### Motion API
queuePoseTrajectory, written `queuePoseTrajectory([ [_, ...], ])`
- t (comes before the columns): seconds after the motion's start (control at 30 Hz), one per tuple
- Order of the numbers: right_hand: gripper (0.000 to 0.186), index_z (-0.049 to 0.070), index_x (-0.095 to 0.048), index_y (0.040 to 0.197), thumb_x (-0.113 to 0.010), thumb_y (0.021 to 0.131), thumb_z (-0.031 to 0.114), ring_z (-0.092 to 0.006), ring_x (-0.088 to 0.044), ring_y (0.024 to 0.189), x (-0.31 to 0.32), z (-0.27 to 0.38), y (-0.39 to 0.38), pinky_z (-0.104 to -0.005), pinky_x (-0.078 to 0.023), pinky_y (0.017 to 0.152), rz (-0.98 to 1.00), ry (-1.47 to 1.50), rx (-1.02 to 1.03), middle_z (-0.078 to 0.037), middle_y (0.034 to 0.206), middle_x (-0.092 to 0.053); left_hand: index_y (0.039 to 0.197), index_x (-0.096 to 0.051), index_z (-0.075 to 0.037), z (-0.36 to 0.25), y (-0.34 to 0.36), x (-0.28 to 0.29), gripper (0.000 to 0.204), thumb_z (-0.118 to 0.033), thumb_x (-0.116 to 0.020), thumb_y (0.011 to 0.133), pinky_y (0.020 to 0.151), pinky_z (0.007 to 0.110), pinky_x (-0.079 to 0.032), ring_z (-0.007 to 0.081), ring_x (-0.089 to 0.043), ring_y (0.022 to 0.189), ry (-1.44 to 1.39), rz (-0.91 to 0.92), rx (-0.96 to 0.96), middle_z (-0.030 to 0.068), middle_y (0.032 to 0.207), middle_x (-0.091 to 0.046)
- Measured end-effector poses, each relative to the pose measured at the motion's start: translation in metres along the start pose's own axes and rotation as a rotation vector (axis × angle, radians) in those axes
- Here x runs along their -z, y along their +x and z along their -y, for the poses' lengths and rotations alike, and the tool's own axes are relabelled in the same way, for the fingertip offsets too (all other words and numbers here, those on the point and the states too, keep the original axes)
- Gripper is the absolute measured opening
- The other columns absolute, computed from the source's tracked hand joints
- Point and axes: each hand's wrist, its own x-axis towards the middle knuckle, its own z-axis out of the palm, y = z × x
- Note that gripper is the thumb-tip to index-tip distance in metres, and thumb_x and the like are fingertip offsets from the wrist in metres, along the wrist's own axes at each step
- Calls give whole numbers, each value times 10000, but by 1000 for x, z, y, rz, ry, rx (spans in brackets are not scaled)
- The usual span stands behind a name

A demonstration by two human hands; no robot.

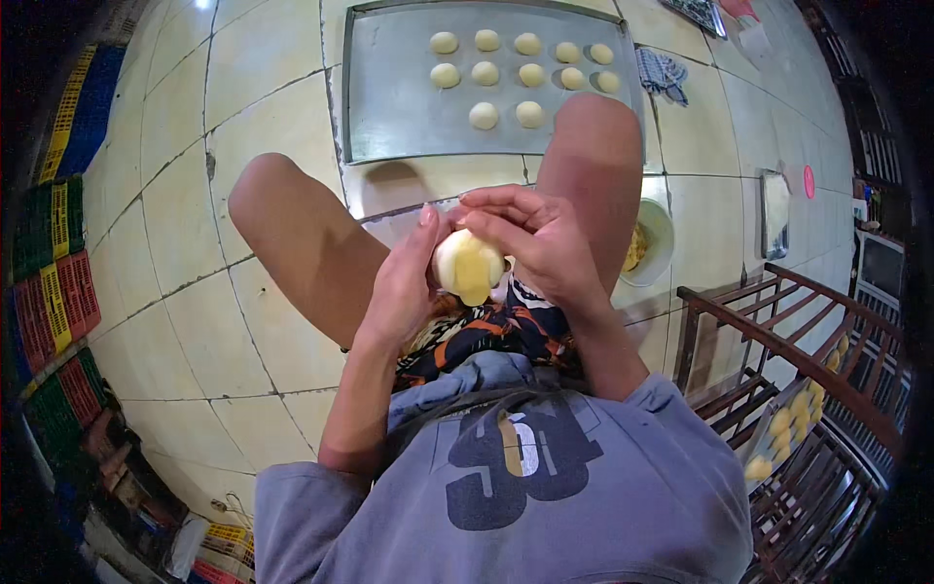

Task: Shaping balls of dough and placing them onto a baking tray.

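Observation:
Between my two hands, above my lap, is a pale piece of dough with a smooth yellow filling showing on the side turned to me. My left hand cups it from the left, thumb along its upper edge. The fingers of my right hand curl over its top and right side. Beyond my knees lies a wide metal tray bearing rows of round dough balls. A pale bowl with yellow filling in it sits beside my right leg, which partly hides it.
A blue checked cloth lies right of the tray on the tiled floor. Farther right are a small metal tray and a brown rack holding yellowish buns. Coloured plastic crates line the left side.

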Motion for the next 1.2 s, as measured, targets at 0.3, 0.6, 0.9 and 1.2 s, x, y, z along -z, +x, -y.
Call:
queuePoseTrajectory([
  [0.3, 309, -33, -600, 1184, -649, 888, 43, -106, -627, 866, -13, -4, -13, -201, -509, 758, -73, -40, 192, -99, 1016, -697, 1158, -584, 42, 8, 5, -2, 441, -341, -398, 1043, 671, 208, -503, 117, -616, 803, -131, -28, -60, 106, 988, -650],
  [0.6, 325, -27, -576, 1211, -637, 901, 46, -119, -624, 923, -8, -3, -10, -217, -507, 810, -101, 84, 98, -119, 1067, -684, 1165, -578, 44, 2, -2, -9, 382, -284, -432, 1034, 686, 202, -502, 111, -611, 796, 57, -45, -111, 106, 999, -648],
  [0.9, 332, -24, -567, 1217, -637, 903, 56, -120, -625, 911, -10, -3, -11, -216, -506, 788, -127, 97, 82, -118, 1063, -682, 1203, -522, 63, 5, -2, -1, 327, -186, -429, 1013, 778, 278, -536, 220, -638, 918, -103, -23, -94, 175, 1098, -622],
  [1.2, 310, -22, -561, 1200, -624, 909, 64, -121, -617, 928, -20, -3, -14, -221, -500, 788, -159, -86, 229, -118, 1086, -670, 1242, -495, 74, 4, -5, -3, 320, -130, -461, 998, 759, 251, -539, 197, -645, 927, -198, 4, -138, 170, 1091, -626],
])
